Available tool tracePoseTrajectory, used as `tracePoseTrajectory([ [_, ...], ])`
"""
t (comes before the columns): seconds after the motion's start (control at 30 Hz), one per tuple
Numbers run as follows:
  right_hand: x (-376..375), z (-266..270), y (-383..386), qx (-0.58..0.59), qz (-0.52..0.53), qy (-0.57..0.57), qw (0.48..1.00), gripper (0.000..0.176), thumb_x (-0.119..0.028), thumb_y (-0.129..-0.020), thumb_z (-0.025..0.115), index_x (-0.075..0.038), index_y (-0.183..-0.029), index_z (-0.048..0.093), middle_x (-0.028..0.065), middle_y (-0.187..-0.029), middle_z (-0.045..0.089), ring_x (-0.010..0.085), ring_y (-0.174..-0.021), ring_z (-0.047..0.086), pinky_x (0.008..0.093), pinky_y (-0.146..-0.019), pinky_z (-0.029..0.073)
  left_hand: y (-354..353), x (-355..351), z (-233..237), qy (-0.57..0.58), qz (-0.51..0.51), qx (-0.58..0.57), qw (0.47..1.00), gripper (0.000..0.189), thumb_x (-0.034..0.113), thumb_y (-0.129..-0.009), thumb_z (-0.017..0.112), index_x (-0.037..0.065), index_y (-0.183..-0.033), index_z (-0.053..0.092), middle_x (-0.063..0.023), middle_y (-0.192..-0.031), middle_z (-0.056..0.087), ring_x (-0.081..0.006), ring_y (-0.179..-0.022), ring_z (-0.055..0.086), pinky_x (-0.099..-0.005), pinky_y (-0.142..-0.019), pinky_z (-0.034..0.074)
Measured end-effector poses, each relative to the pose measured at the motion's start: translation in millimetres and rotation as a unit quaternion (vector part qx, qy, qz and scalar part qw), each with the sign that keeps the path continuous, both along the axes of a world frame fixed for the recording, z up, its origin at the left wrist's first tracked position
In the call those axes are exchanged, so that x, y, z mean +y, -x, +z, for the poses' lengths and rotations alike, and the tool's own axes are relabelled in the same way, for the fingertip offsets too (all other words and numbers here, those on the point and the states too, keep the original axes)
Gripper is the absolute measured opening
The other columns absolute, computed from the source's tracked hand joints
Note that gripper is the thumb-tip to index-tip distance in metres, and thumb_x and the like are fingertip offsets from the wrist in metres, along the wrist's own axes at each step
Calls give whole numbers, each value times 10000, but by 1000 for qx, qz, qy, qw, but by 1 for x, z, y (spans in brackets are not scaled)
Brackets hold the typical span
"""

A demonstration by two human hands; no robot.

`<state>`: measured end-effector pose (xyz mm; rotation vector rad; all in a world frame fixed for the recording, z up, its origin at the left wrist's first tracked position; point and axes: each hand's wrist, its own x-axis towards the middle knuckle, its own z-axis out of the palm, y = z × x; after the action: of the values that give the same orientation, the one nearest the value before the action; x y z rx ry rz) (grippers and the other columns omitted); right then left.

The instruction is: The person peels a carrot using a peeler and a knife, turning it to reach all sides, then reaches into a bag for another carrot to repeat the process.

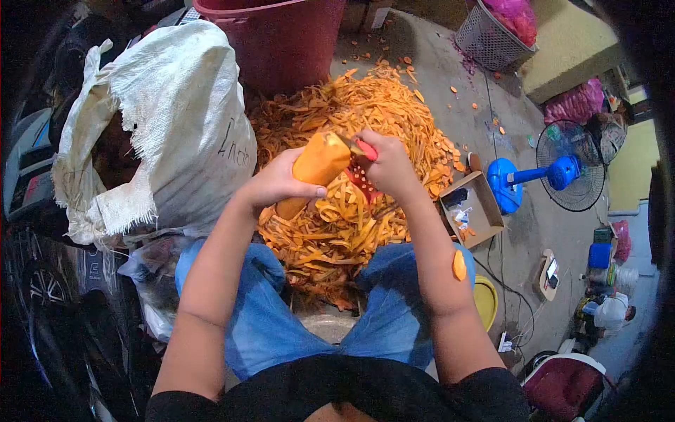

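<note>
My left hand (pixel 287 179) is wrapped round a thick, peeled orange root vegetable (pixel 322 160), its cut end pointing up and to the right. In my right hand (pixel 385 163) is a tool with a red handle (pixel 366 150), closed in my fingers; its dark blade lies against the vegetable's upper end. Below both hands spreads a big heap of orange peelings (pixel 394 112). A red thing with holes (pixel 362 184) shows just under my right hand, partly hidden. An orange slice (pixel 459 265) sticks to my right forearm.
A white woven sack (pixel 190 105) stands at the left, a dark red tub (pixel 281 42) behind the heap. On the right are a cardboard tray (pixel 478 211), a blue fan (pixel 503 184), a yellow basin (pixel 486 301) and a crate (pixel 489 35). Another person (pixel 612 311) is at far right.
</note>
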<state>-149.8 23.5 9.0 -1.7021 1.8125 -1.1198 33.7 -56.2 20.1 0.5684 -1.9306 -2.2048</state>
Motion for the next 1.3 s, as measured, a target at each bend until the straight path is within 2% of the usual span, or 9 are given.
tracePoseTrajectory([
  [0.03, 2, 4, -1, 45, 30, 38, 998, 130, -68, -590, 558, -52, -705, 499, 153, -593, 512, 324, -566, 512, 376, -498, 403, 0, -1, -2, -54, -3, 13, 998, 495, 143, -585, 671, 12, -1000, 434, -33, -814, 514, -100, -701, 497, -229, -636, 416],
  [0.07, 4, 4, 0, 45, 29, 38, 998, 130, -68, -590, 558, -52, -705, 499, 153, -593, 512, 324, -566, 512, 376, -498, 403, 0, -1, -3, -108, -7, 27, 994, 453, 131, -594, 659, 10, -974, 442, -29, -767, 515, -94, -644, 501, -222, -591, 424],
  [0.17, 9, 5, 0, 116, 31, 12, 993, 125, -88, -596, 554, -67, -706, 497, 146, -584, 516, 317, -557, 517, 387, -498, 410, 3, 2, 1, -111, 11, 33, 993, 399, 118, -603, 649, 8, -931, 451, -18, -697, 504, -82, -563, 490, -214, -523, 422],
  [0.23, 12, 8, -1, 132, 32, -12, 991, 120, -54, -614, 522, -38, -733, 514, 148, -607, 518, 306, -572, 521, 336, -510, 410, 3, 1, -3, -108, -2, 25, 994, 401, 117, -601, 650, 7, -933, 452, -19, -703, 506, -85, -567, 493, -217, -521, 424],
  [0.43, 10, 7, 5, 195, 30, -39, 980, 124, -74, -597, 534, -48, -715, 509, 145, -616, 525, 311, -587, 520, 358, -526, 413, 3, 6, 3, -46, -30, -23, 998, 397, 122, -599, 656, 10, -927, 464, -20, -726, 514, -89, -581, 498, -222, -522, 424],
  [0.77, 9, 3, 6, 177, 60, -12, 982, 121, -77, -600, 541, -53, -717, 520, 136, -605, 531, 296, -578, 528, 350, -519, 417, 1, -3, -3, -44, -34, -11, 998, 391, 107, -601, 641, -2, -935, 468, -22, -728, 521, -89, -601, 501, -223, -521, 424],
  [0.93, 9, 2, 6, 210, 61, -12, 976, 159, -172, -612, 573, -80, -727, 514, 129, -591, 543, 300, -558, 535, 386, -517, 427, 0, 2, 1, 4, -50, -58, 997, 399, 130, -595, 645, -5, -931, 478, -19, -733, 528, -91, -609, 492, -224, -550, 419],
  [1.2, 1, -12, 1, 146, 34, -62, 987, 152, -133, -607, 574, -69, -729, 510, 144, -648, 544, 316, -636, 530, 386, -554, 417, 1, 6, 3, 91, -19, -27, 995, 433, 143, -580, 674, 3, -936, 471, -17, -751, 515, -84, -632, 492, -233, -559, 425],
  [1.3, -1, -20, 0, 117, 24, -60, 991, 155, -83, -590, 578, -49, -719, 500, 157, -635, 532, 324, -620, 523, 374, -540, 409, 1, 10, 6, 59, -3, -86, 995, 453, 169, -568, 684, 4, -933, 474, -14, -760, 516, -86, -654, 481, -236, -598, 414],
])
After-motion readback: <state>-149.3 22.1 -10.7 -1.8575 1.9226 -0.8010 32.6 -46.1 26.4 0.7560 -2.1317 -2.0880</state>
